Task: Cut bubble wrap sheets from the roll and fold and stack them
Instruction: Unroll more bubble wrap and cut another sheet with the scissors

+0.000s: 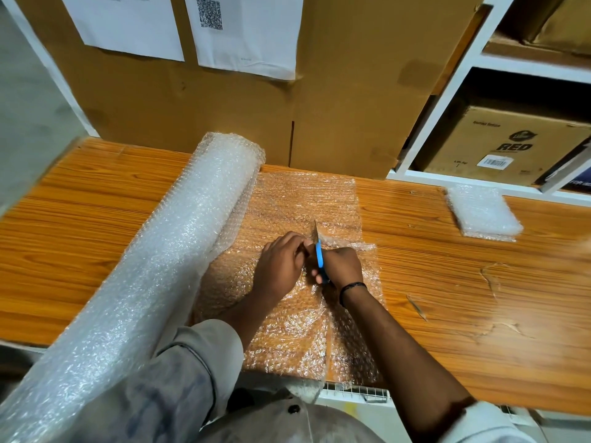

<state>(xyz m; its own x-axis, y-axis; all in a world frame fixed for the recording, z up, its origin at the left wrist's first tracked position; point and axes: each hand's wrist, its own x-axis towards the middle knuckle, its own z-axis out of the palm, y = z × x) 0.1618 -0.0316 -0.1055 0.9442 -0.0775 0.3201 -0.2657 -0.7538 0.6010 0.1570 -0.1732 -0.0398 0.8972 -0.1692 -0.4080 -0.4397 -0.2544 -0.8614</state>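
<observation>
Bubble wrap roll lies diagonally across the wooden bench, its loose sheet spread flat to its right. Right hand: fingers clenched around the blue-handled scissors, blade pointing away from the person and into the sheet. A cut line runs from the near edge up to the blade. Left hand: fingers curled, grasping the sheet just beside the blade on the roll side. A stack of folded sheets rests well apart at the bench's far right. A cardboard box stands behind the roll.
</observation>
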